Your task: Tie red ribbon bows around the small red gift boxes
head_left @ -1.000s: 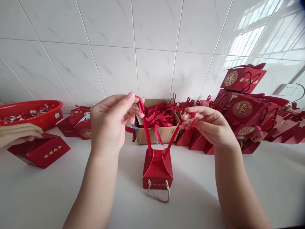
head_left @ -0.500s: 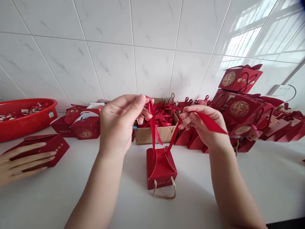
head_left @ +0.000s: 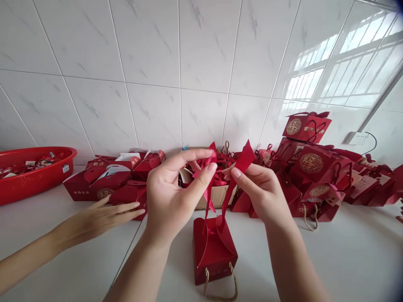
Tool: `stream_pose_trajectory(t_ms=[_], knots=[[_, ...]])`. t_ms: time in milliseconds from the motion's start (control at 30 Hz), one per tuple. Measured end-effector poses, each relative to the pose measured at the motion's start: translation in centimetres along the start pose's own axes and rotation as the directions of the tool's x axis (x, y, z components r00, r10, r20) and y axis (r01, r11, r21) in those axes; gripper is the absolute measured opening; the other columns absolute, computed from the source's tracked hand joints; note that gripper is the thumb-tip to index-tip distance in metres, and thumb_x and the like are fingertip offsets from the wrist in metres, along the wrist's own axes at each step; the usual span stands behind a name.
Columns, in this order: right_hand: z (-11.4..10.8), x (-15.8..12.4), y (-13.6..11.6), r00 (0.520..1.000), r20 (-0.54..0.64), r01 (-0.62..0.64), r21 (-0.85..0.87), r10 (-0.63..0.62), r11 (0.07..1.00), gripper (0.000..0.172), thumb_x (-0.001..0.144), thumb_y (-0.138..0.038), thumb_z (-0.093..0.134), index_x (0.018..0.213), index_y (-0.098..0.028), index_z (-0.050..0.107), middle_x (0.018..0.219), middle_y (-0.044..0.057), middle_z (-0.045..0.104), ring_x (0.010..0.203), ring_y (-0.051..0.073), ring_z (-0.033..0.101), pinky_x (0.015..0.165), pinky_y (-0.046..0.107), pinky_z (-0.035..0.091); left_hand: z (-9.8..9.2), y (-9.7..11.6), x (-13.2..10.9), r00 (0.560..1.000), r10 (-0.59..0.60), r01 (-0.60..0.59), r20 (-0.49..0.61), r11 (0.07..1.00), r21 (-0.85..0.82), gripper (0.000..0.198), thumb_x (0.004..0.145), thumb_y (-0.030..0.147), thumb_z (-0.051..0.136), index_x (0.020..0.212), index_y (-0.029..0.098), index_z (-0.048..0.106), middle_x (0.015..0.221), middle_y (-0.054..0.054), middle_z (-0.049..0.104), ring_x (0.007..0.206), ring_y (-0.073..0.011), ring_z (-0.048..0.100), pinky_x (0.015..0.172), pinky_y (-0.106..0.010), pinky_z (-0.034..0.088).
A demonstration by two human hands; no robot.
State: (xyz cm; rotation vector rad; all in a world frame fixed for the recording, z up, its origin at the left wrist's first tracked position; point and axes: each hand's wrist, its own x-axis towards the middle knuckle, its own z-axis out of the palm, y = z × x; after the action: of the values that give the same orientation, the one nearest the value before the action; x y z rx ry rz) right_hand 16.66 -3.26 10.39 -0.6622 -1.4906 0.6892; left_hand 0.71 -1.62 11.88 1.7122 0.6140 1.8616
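A small red gift box (head_left: 215, 256) with a twisted rope handle (head_left: 234, 287) stands on the white table in front of me. A red ribbon (head_left: 225, 205) threads up through the top of the box, and its two ends rise apart. My left hand (head_left: 179, 188) pinches one end between thumb and fingers. The other end is pinched in my right hand (head_left: 258, 184), its cut tip sticking up above the thumb. Both hands are raised above the box, partly hiding a cardboard box (head_left: 217, 197) of red ribbons behind them.
A co-worker's hand (head_left: 97, 218) rests at a red box (head_left: 130, 195) on the left. Further left is a red basin (head_left: 37, 180) of small wrapped items. Stacked red gift boxes (head_left: 311, 163) fill the right, against the tiled wall (head_left: 151, 117).
My hands have come closer together, and the right ribbon tip now points up. The co-worker's hand and its red box have moved right, toward the other boxes. The view has tilted up.
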Motion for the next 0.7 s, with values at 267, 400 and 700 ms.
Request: stream_pose_trajectory(t_ms=[267,400,700], knots=[[1.6,0.0,1.2,0.998,0.053,-0.040,0.130,0.034,0.991,0.015,0.086,-0.030,0.061,0.090,-0.026,0.075,0.100,0.003,0.071,0.094,0.020,0.065,0.087,0.035,0.051,0.5,-0.7,-0.1,0.991,0.119,-0.114,-0.061,0.990,0.084,0.018,0.078,0.020,0.069,0.095,0.026,0.071,0.095,-0.001,0.072,0.083,-0.0159,0.063,0.080,-0.031,0.053],[2.3,-0.3,1.4,0.997,-0.040,-0.058,0.178,0.066,0.982,0.014,0.084,-0.031,0.064,0.091,-0.027,0.075,0.091,0.002,0.072,0.094,0.022,0.065,0.087,0.038,0.052,0.8,-0.5,-0.3,0.990,0.115,-0.107,-0.077,0.990,0.096,0.017,0.076,0.023,0.071,0.093,0.027,0.070,0.098,-0.001,0.071,0.085,-0.0180,0.066,0.079,-0.032,0.054],[1.6,-0.5,0.9,0.994,-0.112,-0.001,0.123,0.015,0.992,0.013,0.084,-0.033,0.062,0.088,-0.028,0.074,0.091,0.001,0.072,0.094,0.022,0.066,0.086,0.039,0.054,1.0,0.0,0.1,0.996,-0.057,0.059,0.072,0.998,-0.030,0.016,0.068,0.020,0.078,0.081,0.023,0.070,0.084,-0.002,0.072,0.080,-0.0185,0.068,0.068,-0.029,0.054]])
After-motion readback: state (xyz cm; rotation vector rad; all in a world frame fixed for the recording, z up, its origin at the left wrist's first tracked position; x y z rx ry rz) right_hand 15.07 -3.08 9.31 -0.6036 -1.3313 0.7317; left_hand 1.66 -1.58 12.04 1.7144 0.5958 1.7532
